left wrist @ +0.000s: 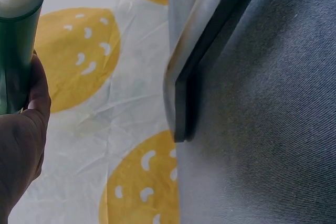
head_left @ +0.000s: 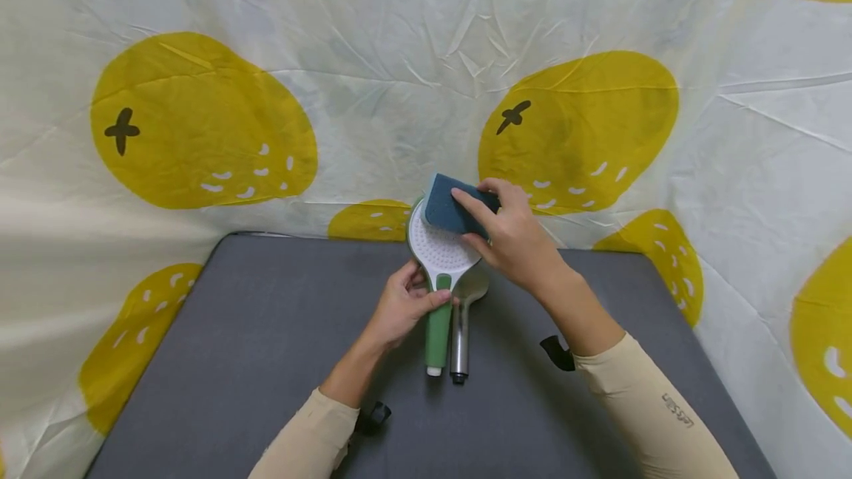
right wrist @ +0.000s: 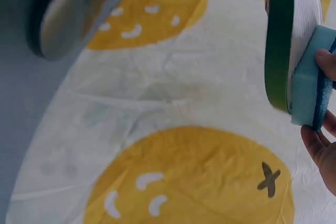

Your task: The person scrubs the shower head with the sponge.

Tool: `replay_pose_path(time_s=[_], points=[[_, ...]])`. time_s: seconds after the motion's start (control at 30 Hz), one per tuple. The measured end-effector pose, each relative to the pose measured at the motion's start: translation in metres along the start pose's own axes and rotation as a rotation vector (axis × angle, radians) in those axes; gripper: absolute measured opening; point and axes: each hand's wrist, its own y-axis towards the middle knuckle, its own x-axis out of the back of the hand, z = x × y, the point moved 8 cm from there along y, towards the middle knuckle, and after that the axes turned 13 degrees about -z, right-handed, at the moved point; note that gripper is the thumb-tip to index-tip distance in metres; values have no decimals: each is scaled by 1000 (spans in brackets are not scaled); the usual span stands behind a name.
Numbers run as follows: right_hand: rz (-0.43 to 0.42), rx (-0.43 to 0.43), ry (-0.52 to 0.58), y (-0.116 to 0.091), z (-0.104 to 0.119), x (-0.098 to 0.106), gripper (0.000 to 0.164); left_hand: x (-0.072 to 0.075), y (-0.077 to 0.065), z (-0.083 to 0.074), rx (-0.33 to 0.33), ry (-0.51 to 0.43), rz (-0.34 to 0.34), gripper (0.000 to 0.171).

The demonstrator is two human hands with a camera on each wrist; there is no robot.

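My left hand (head_left: 404, 305) grips a green and white shower head (head_left: 437, 250) by its handle, thumb across the front, with the white nozzle face turned up toward the head camera. In my right hand (head_left: 515, 231) is a blue sponge (head_left: 447, 205), pinched between thumb and fingers. Its lighter foam side lies against the nozzle face in the right wrist view, where the sponge (right wrist: 310, 85) covers part of the white disc. A second shower head, silver with a black end (head_left: 460, 342), lies on the table just right of the green handle (left wrist: 21, 51).
The dark grey table (head_left: 279, 361) spreads beneath both hands. Behind it and along the sides hangs a white cloth (head_left: 399, 124) printed with large yellow fruit shapes. Black straps (head_left: 558, 353) show at the wrists.
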Motion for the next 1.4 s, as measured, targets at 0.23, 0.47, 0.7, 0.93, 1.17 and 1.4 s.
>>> replay_pose_path(time_s=[0.23, 0.47, 0.7, 0.93, 1.17, 1.4], points=[[14, 24, 58, -31, 27, -7, 70, 6, 3, -5, -49, -5, -14, 65], [26, 25, 40, -47, 41, -9, 71, 12, 4, -7, -60, 10, -45, 66], [-36, -17, -27, -33, 13, 1, 71, 9, 1, -8, -9, -33, -5, 68], [-75, -76, -12, -8, -17, 12, 68, 5, 0, -10, -2, -35, -2, 65], [-64, -106, 10, -4, -27, 11, 69, 4, 1, -11, -17, -32, -11, 62], [-63, -20, 61, -31, 2, 2, 69, 7, 3, -13, -38, -31, -38, 65]])
